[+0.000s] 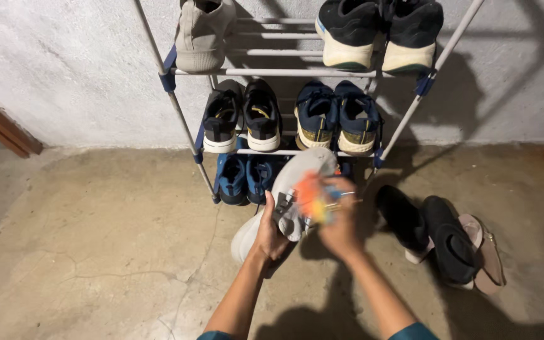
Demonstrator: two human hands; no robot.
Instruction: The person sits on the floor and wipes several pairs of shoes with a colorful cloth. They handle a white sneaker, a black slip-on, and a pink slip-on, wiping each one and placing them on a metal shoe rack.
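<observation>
The left hand (pixel 271 234) fingers grip a pale grey sneaker (pixel 291 198) from below, above the concrete floor (pixel 96 239); the right hand (pixel 340 228) fingers pinch a blurred orange and blue cloth (pixel 313 201) against it, before the metal shoe rack (pixel 284 72)

Left hand (pixel 271 234) grips pale sneaker (pixel 291 195), sole up; right hand (pixel 340 228) rubs it with blurred orange-blue brush (pixel 315 203). Shoe rack (pixel 272 72) behind, black shoes (pixel 429 233) right.

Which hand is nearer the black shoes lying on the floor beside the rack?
Right. The right hand, holding a blurred colourful object, is just left of the black shoes; the left hand grips the white shoe farther left.
</observation>
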